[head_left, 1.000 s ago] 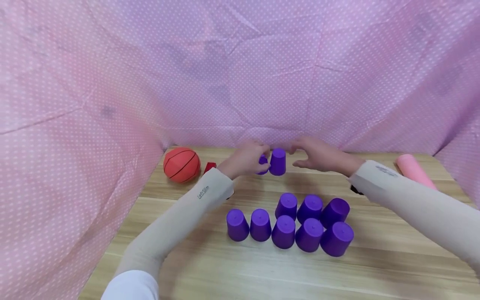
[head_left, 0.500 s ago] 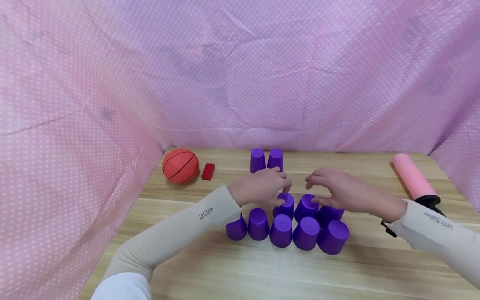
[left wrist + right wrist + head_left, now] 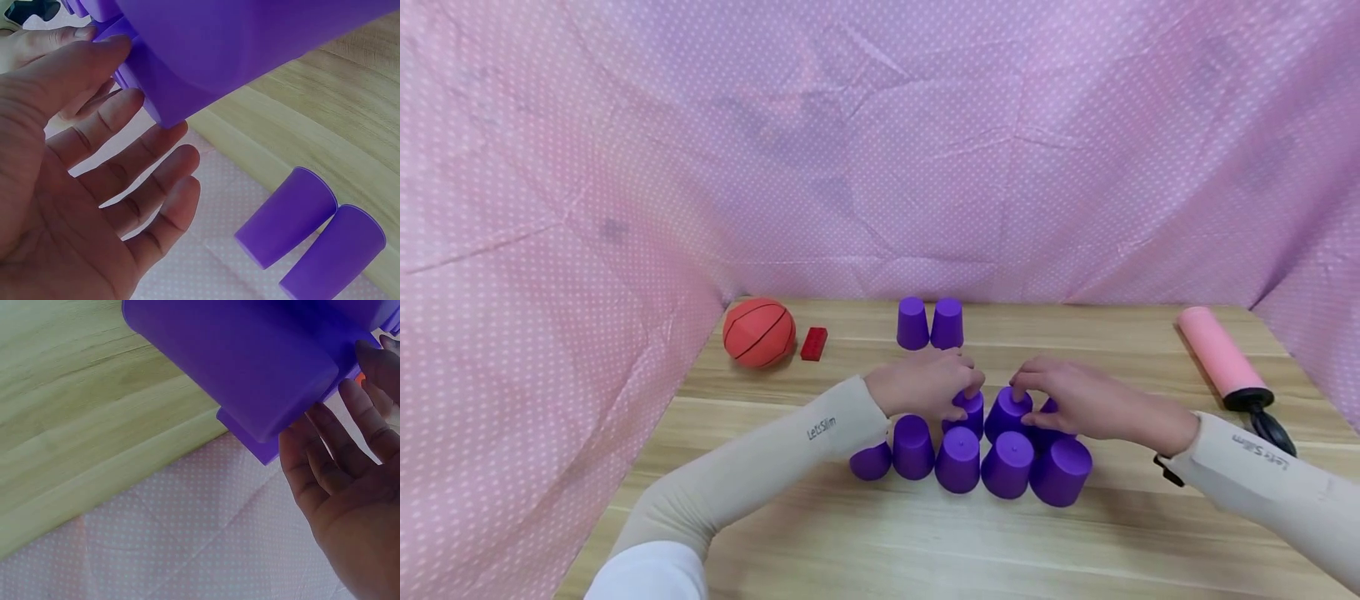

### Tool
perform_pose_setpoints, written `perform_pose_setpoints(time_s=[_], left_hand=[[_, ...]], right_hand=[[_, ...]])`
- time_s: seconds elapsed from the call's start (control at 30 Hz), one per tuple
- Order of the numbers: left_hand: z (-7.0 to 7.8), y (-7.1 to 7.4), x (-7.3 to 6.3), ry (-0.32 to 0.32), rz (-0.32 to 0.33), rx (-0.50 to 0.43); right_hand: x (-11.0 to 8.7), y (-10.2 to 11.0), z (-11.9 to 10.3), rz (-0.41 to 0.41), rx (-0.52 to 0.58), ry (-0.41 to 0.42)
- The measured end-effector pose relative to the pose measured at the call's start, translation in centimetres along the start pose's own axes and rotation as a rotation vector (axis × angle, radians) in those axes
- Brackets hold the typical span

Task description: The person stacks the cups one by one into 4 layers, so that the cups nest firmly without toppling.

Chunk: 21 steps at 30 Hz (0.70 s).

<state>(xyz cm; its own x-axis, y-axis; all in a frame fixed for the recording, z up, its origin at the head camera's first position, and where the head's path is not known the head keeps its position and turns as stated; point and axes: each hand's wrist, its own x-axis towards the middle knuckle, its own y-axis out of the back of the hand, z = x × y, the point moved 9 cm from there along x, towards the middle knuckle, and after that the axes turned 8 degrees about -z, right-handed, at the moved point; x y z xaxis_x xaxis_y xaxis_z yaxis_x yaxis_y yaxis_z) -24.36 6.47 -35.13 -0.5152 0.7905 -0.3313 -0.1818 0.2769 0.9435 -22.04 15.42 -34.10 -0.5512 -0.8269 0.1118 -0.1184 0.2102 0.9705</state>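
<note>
In the head view my left hand (image 3: 928, 383) reaches over the left cup (image 3: 966, 414) of the back row, its fingers spread and lightly bent at the top. My right hand (image 3: 1078, 400) is beside the middle purple cup (image 3: 1007, 414) of that row, fingertips at its top and side. It partly covers the right back cup (image 3: 1051, 437). Both wrist views show loose, spread fingers by the cups' narrow ends; whether they touch is unclear. A front row of upside-down purple cups (image 3: 958, 462) stands nearer. My left sleeve hides part of the leftmost cup (image 3: 870, 462).
Two purple cups (image 3: 913, 323) stand upside down at the table's far edge. A small red basketball (image 3: 759, 333) and a red toy brick (image 3: 814, 343) lie at the far left. A pink cylinder with a black end (image 3: 1221, 354) lies right. Dotted pink cloth (image 3: 880, 167) hangs behind.
Both hands have come back from the two far cups to the back row of the nearer group, then lowered a little. The far cups now stand uncovered.
</note>
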Motion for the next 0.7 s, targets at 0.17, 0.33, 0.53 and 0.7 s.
perform_pose_setpoints(time_s=[0.17,0.33,0.53,0.7], left_hand=[[0.0,0.0,0.1,-0.006,0.007,-0.004],[0.1,0.0,0.3,-0.022,0.012,-0.008],[-1.0,0.8,0.5,-0.039,0.04,-0.047],[-3.1,2.2,0.6,-0.037,0.121,-0.075]], right_hand=[[0.2,-0.2,0.0,-0.003,0.028,-0.008],[0.2,-0.1,0.0,0.0,0.045,-0.011],[-0.2,1.7,0.2,0.084,0.003,0.013],[-0.4,4.0,1.7,0.169,-0.053,-0.032]])
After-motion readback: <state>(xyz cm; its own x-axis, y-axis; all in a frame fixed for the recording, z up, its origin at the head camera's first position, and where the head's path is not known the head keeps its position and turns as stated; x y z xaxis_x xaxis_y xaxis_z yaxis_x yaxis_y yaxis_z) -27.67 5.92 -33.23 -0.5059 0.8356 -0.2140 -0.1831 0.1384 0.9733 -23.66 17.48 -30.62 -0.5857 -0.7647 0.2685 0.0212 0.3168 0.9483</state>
